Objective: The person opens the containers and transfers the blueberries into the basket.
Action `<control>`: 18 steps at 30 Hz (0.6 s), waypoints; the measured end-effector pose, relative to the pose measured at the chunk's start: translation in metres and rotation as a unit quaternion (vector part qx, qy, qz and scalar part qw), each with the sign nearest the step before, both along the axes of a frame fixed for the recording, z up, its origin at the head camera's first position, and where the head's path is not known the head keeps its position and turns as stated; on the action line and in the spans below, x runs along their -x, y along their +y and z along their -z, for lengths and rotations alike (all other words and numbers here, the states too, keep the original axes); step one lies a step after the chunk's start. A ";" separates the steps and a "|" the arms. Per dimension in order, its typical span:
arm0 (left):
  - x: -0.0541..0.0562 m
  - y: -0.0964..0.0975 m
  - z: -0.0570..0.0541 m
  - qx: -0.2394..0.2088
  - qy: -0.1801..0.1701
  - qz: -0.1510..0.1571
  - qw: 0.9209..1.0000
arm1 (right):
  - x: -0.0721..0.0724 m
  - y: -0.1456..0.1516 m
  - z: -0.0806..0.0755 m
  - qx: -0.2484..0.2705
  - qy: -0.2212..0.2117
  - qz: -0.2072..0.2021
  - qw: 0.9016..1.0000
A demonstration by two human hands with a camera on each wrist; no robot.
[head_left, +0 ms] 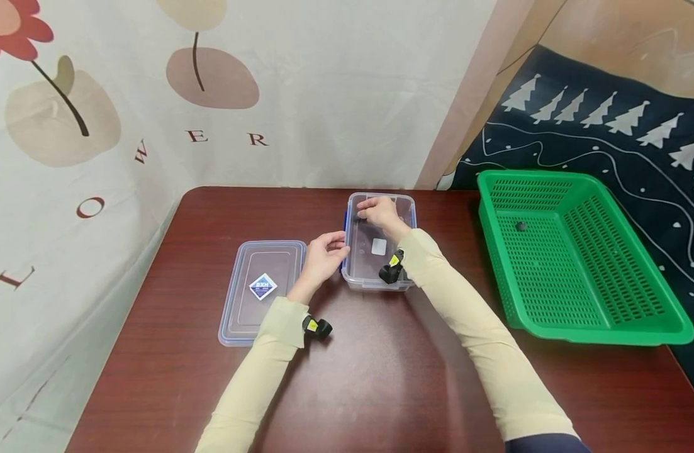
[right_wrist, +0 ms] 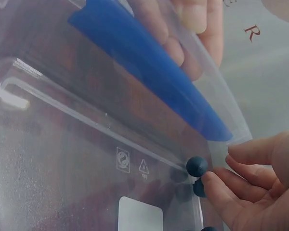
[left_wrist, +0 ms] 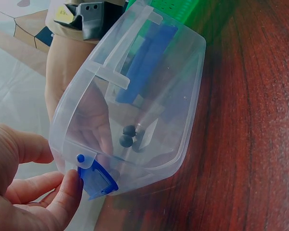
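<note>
A clear plastic box (head_left: 355, 267) with blue latches (left_wrist: 147, 65) stands uncovered on the table. My left hand (head_left: 323, 257) is at its left side, fingertips against the outer wall beside a folded-down latch. Over the rim my right hand (head_left: 380, 212) reaches inside, its fingers loosely bent and slightly apart. In the right wrist view, a blueberry (right_wrist: 196, 166) lies on the box floor by these fingertips. Another blueberry (right_wrist: 199, 187) is partly covered by a finger, and a third (right_wrist: 209, 229) shows at the lower frame edge. Through the wall, the left wrist view shows dark berries (left_wrist: 126, 141) too.
The box's clear lid (head_left: 262, 327), with a blue-and-white sticker, lies flat left of the box. To the right stands a green perforated basket (head_left: 496, 277) with one dark berry (head_left: 521, 226) in it. A printed curtain (head_left: 335, 126) hangs behind the table's back edge.
</note>
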State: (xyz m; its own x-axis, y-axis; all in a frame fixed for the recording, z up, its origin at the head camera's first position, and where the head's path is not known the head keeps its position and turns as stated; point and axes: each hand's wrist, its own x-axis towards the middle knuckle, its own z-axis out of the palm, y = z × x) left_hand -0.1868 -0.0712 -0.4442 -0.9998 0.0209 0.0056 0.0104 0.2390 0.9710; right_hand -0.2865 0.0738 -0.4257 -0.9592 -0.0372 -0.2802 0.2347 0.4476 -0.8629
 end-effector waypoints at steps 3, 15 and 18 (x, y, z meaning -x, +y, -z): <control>0.000 0.000 0.000 -0.002 0.001 0.001 1.000 | 0.001 0.000 0.001 -0.005 -0.005 -0.002 1.000; -0.001 0.000 0.000 -0.003 0.005 -0.001 1.000 | 0.003 -0.001 0.005 -0.037 0.007 -0.022 0.999; -0.002 0.000 -0.001 -0.003 0.005 -0.003 1.000 | 0.003 -0.001 0.005 -0.044 0.008 -0.025 0.999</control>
State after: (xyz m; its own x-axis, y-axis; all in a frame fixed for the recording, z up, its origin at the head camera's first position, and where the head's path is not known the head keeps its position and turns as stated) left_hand -0.1851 -0.0708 -0.4429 -0.9998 0.0152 0.0149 0.0180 0.2326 0.9724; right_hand -0.2896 0.0730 -0.4303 -0.9611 -0.0604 -0.2693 0.1971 0.5328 -0.8229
